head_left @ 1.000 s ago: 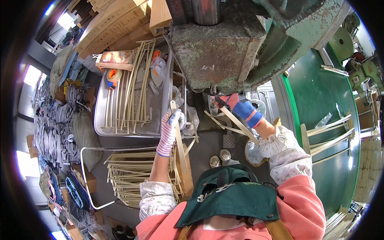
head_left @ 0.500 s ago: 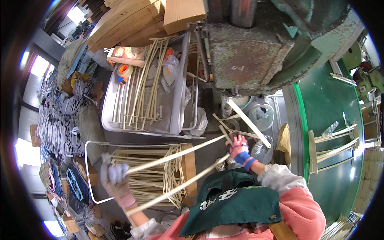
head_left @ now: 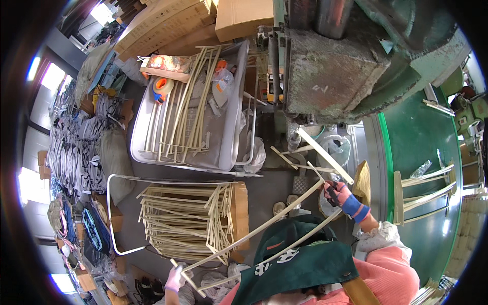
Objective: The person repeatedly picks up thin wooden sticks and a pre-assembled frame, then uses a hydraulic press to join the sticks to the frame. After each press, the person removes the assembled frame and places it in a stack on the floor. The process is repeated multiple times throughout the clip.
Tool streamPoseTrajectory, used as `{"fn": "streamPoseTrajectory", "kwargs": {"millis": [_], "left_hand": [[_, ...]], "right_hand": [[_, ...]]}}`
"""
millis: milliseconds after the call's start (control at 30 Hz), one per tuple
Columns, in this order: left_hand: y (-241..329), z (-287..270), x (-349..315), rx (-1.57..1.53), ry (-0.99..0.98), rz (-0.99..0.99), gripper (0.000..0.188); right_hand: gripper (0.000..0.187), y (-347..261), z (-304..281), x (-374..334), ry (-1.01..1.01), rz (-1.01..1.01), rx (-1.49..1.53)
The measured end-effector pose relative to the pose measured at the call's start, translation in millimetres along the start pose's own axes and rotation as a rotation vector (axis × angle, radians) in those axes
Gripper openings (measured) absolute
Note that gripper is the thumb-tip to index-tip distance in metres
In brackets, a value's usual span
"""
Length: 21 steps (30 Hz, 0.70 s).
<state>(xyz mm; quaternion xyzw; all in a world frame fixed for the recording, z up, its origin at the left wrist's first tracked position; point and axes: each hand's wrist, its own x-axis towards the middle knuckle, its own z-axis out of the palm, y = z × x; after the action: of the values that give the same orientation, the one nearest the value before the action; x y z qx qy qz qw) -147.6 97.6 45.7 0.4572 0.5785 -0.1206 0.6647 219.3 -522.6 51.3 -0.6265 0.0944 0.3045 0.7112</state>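
A long cream tube frame (head_left: 256,231), two parallel bars joined by a short end bar, slants across in front of my body. My left hand (head_left: 175,278), in a pale pink glove, is closed at its lower-left end by the short bar. At the upper-right end, my right hand (head_left: 338,195), gloved in pink and dark with a blue wristband, has its fingers wrapped round the frame. More cream bars, one wide flat bar (head_left: 325,155) among them, jut out beyond my right hand, below the green machine (head_left: 333,76).
Many similar cream frames (head_left: 183,221) lie stacked at left, inside a white hoop-like rail (head_left: 111,213). Behind them, a grey-white bin (head_left: 137,145) carries loose bars, a tape roll (head_left: 162,87) and a box. A green table (head_left: 432,137) with more bars stands at right.
Both hands and the frame have shifted right and toward my body. My left hand, blurred over the stack before, is now lower and nearer me. My right hand moved right.
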Motion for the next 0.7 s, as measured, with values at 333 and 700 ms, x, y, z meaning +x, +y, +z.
{"fn": "streamPoseTrajectory", "kwargs": {"millis": [333, 700], "left_hand": [[55, 358, -57, 1.180, 0.013, 1.507, 0.041], [103, 535, -120, 0.218, -0.664, 1.206, 0.037]], "right_hand": [[0.023, -114, 72, -107, -0.135, -0.021, -0.005], [0.045, -103, 71, -32, 0.658, -0.843, -1.539]]}}
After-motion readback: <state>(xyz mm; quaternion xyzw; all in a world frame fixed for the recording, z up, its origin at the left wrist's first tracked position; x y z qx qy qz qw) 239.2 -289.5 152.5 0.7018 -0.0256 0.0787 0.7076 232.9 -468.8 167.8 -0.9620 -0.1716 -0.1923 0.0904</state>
